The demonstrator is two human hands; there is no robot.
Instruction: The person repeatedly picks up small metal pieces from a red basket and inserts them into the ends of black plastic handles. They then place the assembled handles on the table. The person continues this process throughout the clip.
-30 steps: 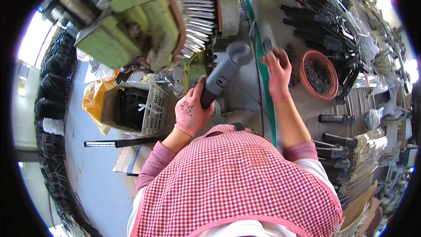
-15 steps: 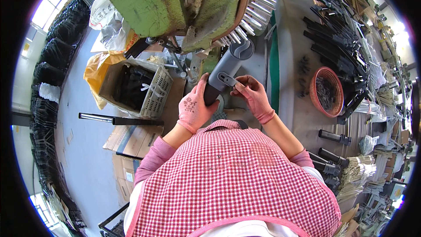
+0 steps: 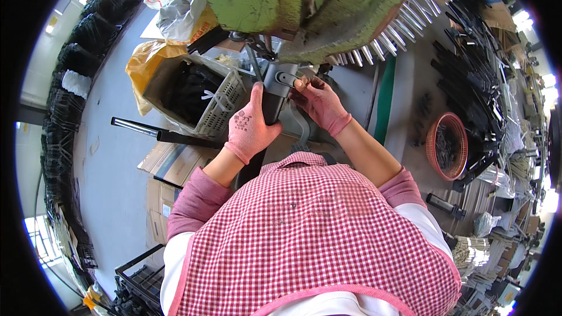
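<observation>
My left hand [image 3: 252, 126], in a pink glove, is closed round a dark tube [image 3: 272, 107] held tilted in front of my apron. On the tube's upper end sits a grey plastic fitting [image 3: 273, 82] with an oval slotted piece on its right side. The fitting's far end is hidden beneath a worn green machine [image 3: 257, 0]. My right hand [image 3: 319, 102], in a pink glove with dark-stained fingertips, pinches at the outer end of the oval piece. Whatever lies between those fingertips is too small to make out.
Left of my hands stands a pale plastic crate [image 3: 219, 108] of black parts, with a yellow bag [image 3: 143, 73] over its edge. A black tube [image 3: 187, 139] rests on flattened cardboard [image 3: 170, 161]. Rightward are a red basket [image 3: 432, 146] and piled black tubes [image 3: 456, 76]. Metal rods [image 3: 398, 32] fan out by the machine.
The tube and fitting have moved forward and left, so the fitting's round open end has gone under the green machine. Both hands moved with it, my right still pinching at the oval piece.
</observation>
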